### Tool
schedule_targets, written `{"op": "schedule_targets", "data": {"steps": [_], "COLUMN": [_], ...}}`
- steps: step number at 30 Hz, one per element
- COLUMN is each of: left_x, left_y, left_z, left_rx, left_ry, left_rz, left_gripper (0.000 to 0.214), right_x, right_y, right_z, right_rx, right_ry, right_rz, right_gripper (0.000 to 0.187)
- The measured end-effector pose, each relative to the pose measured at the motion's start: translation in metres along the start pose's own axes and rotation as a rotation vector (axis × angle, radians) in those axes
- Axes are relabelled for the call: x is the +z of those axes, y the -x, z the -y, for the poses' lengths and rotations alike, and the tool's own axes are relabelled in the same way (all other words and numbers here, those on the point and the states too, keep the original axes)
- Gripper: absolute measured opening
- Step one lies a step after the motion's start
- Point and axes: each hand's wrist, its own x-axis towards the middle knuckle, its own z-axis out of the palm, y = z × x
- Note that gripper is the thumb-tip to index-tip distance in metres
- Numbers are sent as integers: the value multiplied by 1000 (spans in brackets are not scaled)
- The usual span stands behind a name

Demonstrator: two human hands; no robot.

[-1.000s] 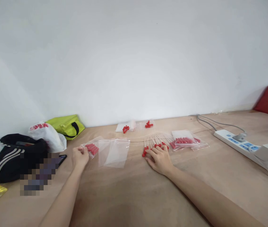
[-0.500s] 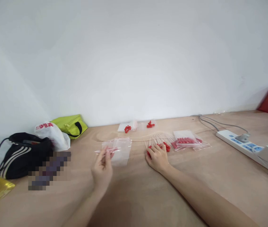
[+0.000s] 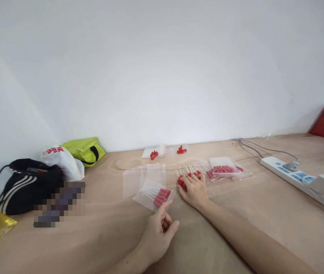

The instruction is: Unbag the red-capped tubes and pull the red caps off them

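In front of me, my left hand (image 3: 162, 232) reaches its index finger to the zip edge of a clear zip bag (image 3: 141, 198). Its thumb is apart and it grasps nothing. Several droppers with red bulbs (image 3: 162, 196) lie inside that bag. Behind it are flat clear zip bags (image 3: 131, 182). Further right, my right hand (image 3: 193, 191) rests with bent fingers on the red ends of loose droppers (image 3: 189, 167), whose thin clear stems point away from me. Its fingertips are partly hidden among the red bulbs.
Filled zip bags (image 3: 226, 167) are stacked right of my right hand. Near the wall lie small red pieces (image 3: 154, 155) on clear bags and another red cluster (image 3: 181, 150). A white power strip (image 3: 281, 171) stands right; a black bag (image 3: 30, 190) and green bag (image 3: 84, 150) stand left.
My left hand has moved right and nearer to me, letting go of the bag it was pinching. A bag of droppers now lies before it. My right hand has shifted slightly right.
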Motion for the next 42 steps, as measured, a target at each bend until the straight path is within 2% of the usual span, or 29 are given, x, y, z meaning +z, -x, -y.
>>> {"op": "schedule_targets", "data": {"steps": [2, 4, 7, 12, 16, 20, 24, 30, 33, 36, 38, 40, 42], "left_x": [-18, -32, -39, -26, -17, -16, -18, -17, -14, -12, -10, -8, -6], "left_y": [-7, -15, -23, -25, -29, -31, -32, -29, -28, -28, -28, -28, -28], "left_z": [-1, -1, 2, 10, 12, 13, 14, 13, 15, 16, 14, 12, 10], "left_rx": [139, 231, 264, 284, 326, 288, 246, 255, 301, 342, 327, 298, 282], "left_ry": [-298, -467, -523, -572, -587, -483, -403, -466, -469, -483, -518, -559, -595], "left_rz": [-12, -16, 14, -27, -79, -104, -97, -102, -135, -172, -174, -168, -174], "left_gripper": [19, 21, 26, 5, 7, 10, 9, 18, 4, 6, 2, 11, 11], "right_x": [-2, -4, -12, -24, -22, -13, -10, -12, -11, -11, -11, -11, -11], "right_y": [0, 1, 5, 14, 13, 7, 4, 3, 3, 3, 3, 3, 2], "right_z": [-1, -1, -2, 1, 5, 6, 5, 4, 4, 4, 5, 5, 6], "right_rx": [10, 21, 9, -192, -258, -278, -285, -257, -253, -259, -254, -248, -246], "right_ry": [-8, -27, -99, -257, -213, -151, -125, -134, -131, -126, -131, -138, -141], "right_rz": [4, 2, 20, 169, 169, 152, 182, 182, 177, 181, 184, 190, 198], "right_gripper": [10, 10, 11, 15, 17, 25, 15, 14, 15, 15, 15, 15, 16]}}
